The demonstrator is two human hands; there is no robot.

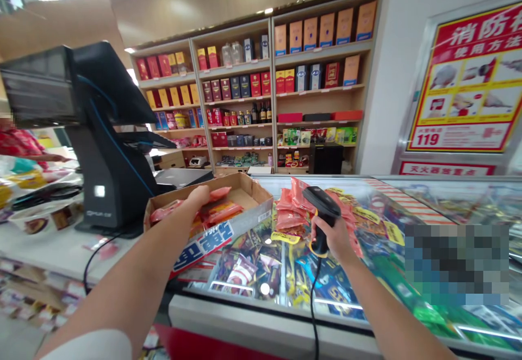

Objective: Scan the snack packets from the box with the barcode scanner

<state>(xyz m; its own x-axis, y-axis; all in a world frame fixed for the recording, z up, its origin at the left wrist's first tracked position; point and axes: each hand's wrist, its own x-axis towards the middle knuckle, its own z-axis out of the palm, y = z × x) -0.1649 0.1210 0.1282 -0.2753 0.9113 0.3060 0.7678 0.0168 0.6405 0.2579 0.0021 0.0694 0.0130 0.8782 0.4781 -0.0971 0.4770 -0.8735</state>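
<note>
My left hand (194, 199) reaches into a shallow cardboard box (248, 219) and rests on the red snack packets (216, 211) inside; its fingers curl over a packet, though a firm grip is unclear. My right hand (331, 236) is closed round the handle of a black barcode scanner (321, 205), whose cable (313, 305) hangs down. The scanner head points toward a pile of pink-red packets (290, 208) lying on the glass freezer lid (379, 273) just right of the box.
A black checkout terminal (101, 148) with screens stands on the white counter (57, 248) at left. A person in red (20, 142) is at the far left. Shelves of boxed goods (261, 88) line the back wall. A red fire-safety poster (468, 77) hangs at right.
</note>
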